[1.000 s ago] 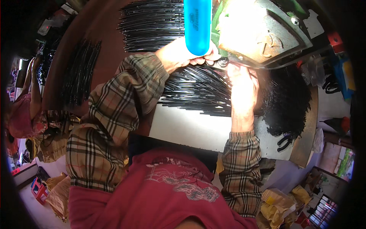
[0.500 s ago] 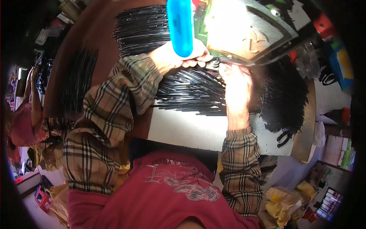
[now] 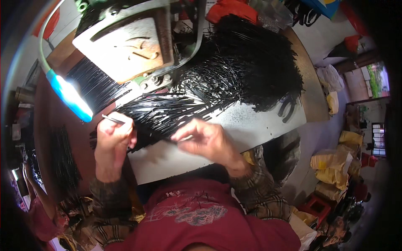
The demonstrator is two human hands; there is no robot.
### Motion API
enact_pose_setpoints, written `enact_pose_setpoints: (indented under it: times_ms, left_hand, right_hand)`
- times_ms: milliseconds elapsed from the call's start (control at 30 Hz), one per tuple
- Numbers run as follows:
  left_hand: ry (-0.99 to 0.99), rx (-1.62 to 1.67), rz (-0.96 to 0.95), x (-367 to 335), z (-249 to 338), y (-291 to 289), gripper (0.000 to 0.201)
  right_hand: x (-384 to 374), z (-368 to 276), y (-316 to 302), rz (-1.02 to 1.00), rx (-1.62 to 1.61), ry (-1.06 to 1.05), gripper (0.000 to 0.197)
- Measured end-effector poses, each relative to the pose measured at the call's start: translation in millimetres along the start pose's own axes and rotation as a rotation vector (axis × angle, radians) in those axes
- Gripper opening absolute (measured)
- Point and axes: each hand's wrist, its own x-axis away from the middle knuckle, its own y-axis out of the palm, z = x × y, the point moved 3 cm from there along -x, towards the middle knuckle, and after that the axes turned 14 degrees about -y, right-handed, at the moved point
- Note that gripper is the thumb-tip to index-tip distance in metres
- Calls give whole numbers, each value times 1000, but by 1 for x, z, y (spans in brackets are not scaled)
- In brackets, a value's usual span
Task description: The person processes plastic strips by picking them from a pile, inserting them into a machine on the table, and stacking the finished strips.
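Observation:
My left hand [image 3: 114, 138] is closed, thumb against fingers, at the left edge of a heap of thin black strips [image 3: 155, 113]. A slim rod-like piece with a bright, pale end [image 3: 113, 119] sticks out of its grip; the rest is hidden by the fingers. My right hand [image 3: 205, 140] hovers over the near edge of the heap, slightly blurred. Its fingers are curved, with a gap between thumb and forefinger, and nothing shows in it. Beyond the heap stands a green machine [image 3: 155, 81] with a brightly lit plate [image 3: 125, 50].
A blue lamp [image 3: 69, 94] on a bent neck hangs close above my left hand. More black strips [image 3: 94, 81] lie at the back left, and a large dark pile [image 3: 268, 62] at the right. Dark-handled pliers [image 3: 287, 109] rest on the white board [image 3: 251, 125].
My view has swung, so the machine now appears further left. Both hands have come away from the machine toward me and moved apart, the left one holding the slim piece.

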Motion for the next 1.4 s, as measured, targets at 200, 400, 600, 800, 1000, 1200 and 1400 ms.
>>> enact_pose_setpoints:
  times_ms: [200, 400, 600, 800, 1000, 1200, 1400]
  left_hand:
    - [181, 98, -42, 4, -21, 21, 13]
    - [-16, 368, 110, -9, -35, 39, 15]
    - [29, 170, 188, -11, -27, 43, 29]
    - [-17, 123, 78, -20, -19, 43, 35]
    - [93, 176, 79, -40, -31, 48, 24]
    - [148, 148, 90, -36, -28, 39, 41]
    - [113, 135, 57, -39, -25, 36, 39]
  right_hand:
    - [19, -32, -96, 411, 1000, -265, 15]
    - [6, -35, -136, 243, 1435, -388, 14]
    - [-1, -49, -140, -49, 1454, -435, 10]
    - [-28, -73, -108, -207, 1432, -536, 12]
    - [-68, -46, -20, -185, 1142, -718, 15]
    - [-87, 18, -2, 113, 214, -4, 13]
    - [-91, 29, 16, 177, 127, -20, 15]
